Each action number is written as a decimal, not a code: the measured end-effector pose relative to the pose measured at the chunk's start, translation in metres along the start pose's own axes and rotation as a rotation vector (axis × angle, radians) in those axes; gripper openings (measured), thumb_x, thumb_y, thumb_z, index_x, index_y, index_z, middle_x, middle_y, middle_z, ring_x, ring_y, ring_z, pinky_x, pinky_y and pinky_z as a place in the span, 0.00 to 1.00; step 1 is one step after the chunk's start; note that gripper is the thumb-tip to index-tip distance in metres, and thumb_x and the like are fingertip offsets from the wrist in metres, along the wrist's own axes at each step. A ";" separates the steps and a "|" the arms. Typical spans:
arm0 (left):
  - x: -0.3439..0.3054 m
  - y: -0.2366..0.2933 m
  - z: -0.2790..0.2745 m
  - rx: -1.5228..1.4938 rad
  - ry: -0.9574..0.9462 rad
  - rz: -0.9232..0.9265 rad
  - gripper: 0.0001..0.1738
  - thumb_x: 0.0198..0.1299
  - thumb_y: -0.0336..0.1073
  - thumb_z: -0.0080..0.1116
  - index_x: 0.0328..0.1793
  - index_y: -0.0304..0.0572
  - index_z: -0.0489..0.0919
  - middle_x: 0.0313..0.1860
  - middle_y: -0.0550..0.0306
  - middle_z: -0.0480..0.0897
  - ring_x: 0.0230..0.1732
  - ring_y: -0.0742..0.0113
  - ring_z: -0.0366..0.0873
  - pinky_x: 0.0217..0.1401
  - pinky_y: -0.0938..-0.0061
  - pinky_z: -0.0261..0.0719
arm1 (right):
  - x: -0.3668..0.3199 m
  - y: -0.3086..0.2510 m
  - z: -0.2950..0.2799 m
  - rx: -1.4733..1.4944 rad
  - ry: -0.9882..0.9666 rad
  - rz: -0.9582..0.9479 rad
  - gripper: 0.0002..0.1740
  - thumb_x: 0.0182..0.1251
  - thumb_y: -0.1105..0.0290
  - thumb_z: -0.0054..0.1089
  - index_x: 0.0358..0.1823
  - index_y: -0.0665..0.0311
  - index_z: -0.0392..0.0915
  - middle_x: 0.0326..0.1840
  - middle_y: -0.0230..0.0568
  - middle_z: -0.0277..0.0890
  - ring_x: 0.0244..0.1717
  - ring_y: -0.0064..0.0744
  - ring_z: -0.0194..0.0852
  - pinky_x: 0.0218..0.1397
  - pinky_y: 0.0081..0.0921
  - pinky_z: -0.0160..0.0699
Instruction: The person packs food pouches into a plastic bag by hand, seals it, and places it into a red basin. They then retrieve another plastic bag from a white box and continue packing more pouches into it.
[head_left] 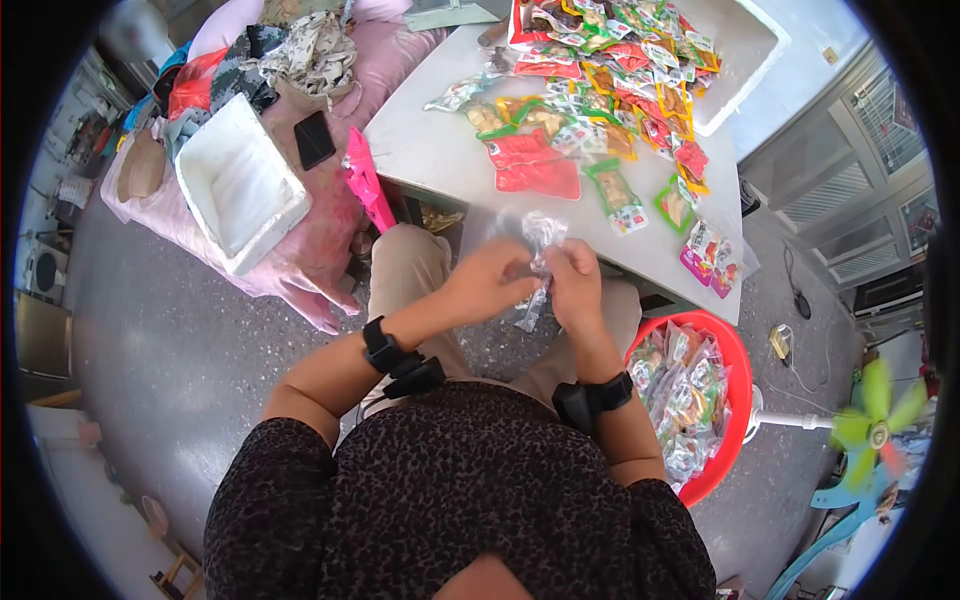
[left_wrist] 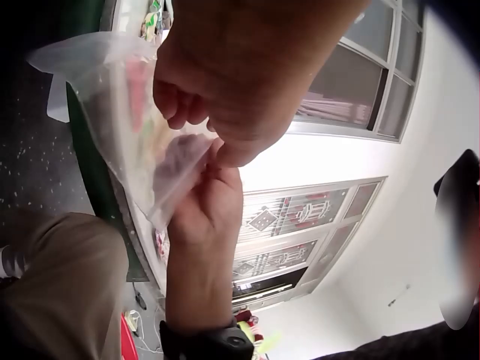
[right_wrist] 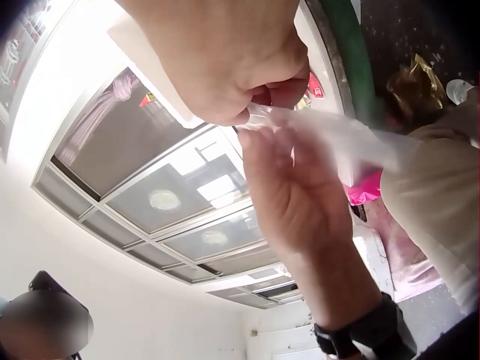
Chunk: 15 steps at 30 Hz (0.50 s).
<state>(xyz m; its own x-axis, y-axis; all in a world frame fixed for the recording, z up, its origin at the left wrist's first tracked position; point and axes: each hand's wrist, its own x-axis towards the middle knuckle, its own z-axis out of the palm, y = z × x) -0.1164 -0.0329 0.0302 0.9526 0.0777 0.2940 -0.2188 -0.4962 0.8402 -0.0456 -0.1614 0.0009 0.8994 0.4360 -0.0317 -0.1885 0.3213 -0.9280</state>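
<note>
Between the two hands hangs a clear plastic bag [head_left: 541, 236], thin and shiny, above the lap at the table's near edge. My right hand [head_left: 577, 285] pinches its edge between thumb and curled fingers. The left hand [head_left: 488, 281], slightly blurred, is on the bag's other side with its fingers bent. In the left wrist view the translucent bag [left_wrist: 124, 112] spreads out wide, and the left hand [left_wrist: 232, 90] pinches its edge close to the right thumb. The right wrist view shows the bag [right_wrist: 337, 135] blurred across the left palm [right_wrist: 300, 191].
Many colourful snack packets [head_left: 610, 70] lie on the white table [head_left: 430, 150], some by a white foam box [head_left: 750, 60]. A red basin [head_left: 742, 400] of filled clear bags stands at the right, near a green-bladed fan [head_left: 878, 432]. Another foam box [head_left: 240, 190] sits on pink cloth at left.
</note>
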 end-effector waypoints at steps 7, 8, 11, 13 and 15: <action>0.006 0.007 0.020 0.023 -0.086 -0.111 0.16 0.40 0.38 0.61 0.29 0.38 0.68 0.23 0.57 0.67 0.25 0.70 0.65 0.26 0.77 0.66 | -0.011 -0.005 -0.008 -0.008 -0.060 0.069 0.08 0.56 0.71 0.50 0.36 0.65 0.68 0.29 0.30 0.66 0.28 0.15 0.62 0.26 0.12 0.63; 0.007 0.008 0.020 0.009 -0.091 -0.132 0.16 0.41 0.38 0.61 0.29 0.38 0.68 0.23 0.57 0.67 0.25 0.70 0.65 0.26 0.77 0.66 | -0.011 -0.004 -0.010 -0.024 -0.078 0.055 0.08 0.56 0.71 0.50 0.36 0.65 0.68 0.29 0.30 0.66 0.28 0.15 0.63 0.26 0.13 0.64; 0.006 0.006 0.021 0.097 -0.052 -0.069 0.16 0.41 0.38 0.60 0.29 0.37 0.67 0.23 0.57 0.68 0.25 0.72 0.66 0.26 0.77 0.66 | -0.011 -0.004 -0.009 -0.085 -0.111 0.029 0.08 0.56 0.71 0.49 0.37 0.66 0.68 0.28 0.31 0.67 0.28 0.16 0.63 0.27 0.13 0.64; 0.005 0.002 0.021 0.044 -0.055 -0.098 0.15 0.43 0.37 0.59 0.30 0.37 0.67 0.23 0.59 0.68 0.25 0.74 0.66 0.26 0.79 0.66 | -0.012 -0.005 -0.007 -0.107 -0.124 0.026 0.09 0.56 0.71 0.49 0.37 0.66 0.68 0.28 0.31 0.67 0.28 0.16 0.64 0.27 0.13 0.65; 0.006 -0.002 0.020 -0.037 -0.068 -0.124 0.13 0.44 0.36 0.58 0.31 0.38 0.67 0.23 0.61 0.69 0.25 0.76 0.66 0.27 0.80 0.66 | -0.011 -0.008 -0.005 -0.106 -0.135 0.030 0.09 0.56 0.71 0.49 0.37 0.67 0.68 0.28 0.31 0.68 0.28 0.17 0.64 0.27 0.14 0.66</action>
<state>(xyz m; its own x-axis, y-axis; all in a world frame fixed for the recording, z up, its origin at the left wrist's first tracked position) -0.1062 -0.0491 0.0215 0.9847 0.0768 0.1561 -0.1048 -0.4545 0.8846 -0.0522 -0.1730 0.0064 0.8314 0.5555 -0.0160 -0.1648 0.2190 -0.9617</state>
